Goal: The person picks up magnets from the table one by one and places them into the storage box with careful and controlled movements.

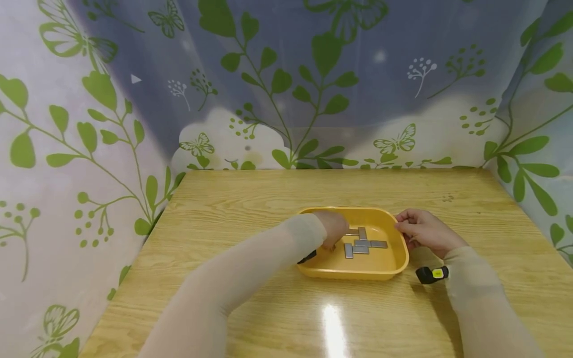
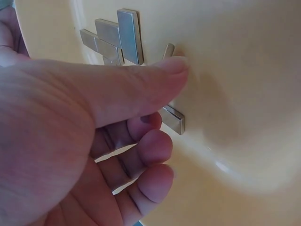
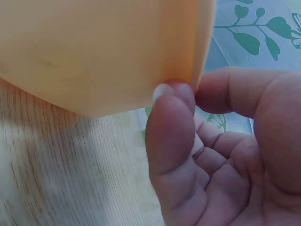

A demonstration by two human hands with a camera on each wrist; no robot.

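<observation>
A yellow plastic tray stands on the table with several flat, silver rectangular metal tiles on its floor. Some tiles touch edge to edge. Over the tray's left part, my left hand reaches down, its fingers mostly hidden in the head view. In the left wrist view its thumb lies straight across, and the narrow end of a metal tile sticks out past the thumb, seemingly pinched there. Another tile shows just beyond the fingertips. With thumb and fingers, my right hand grips the tray's right rim.
The wood-grain table extends on all sides of the tray. Behind it and at both sides hangs a leaf-patterned curtain. A black wrist camera sits by the right wrist, and the left forearm crosses the tray's left rim.
</observation>
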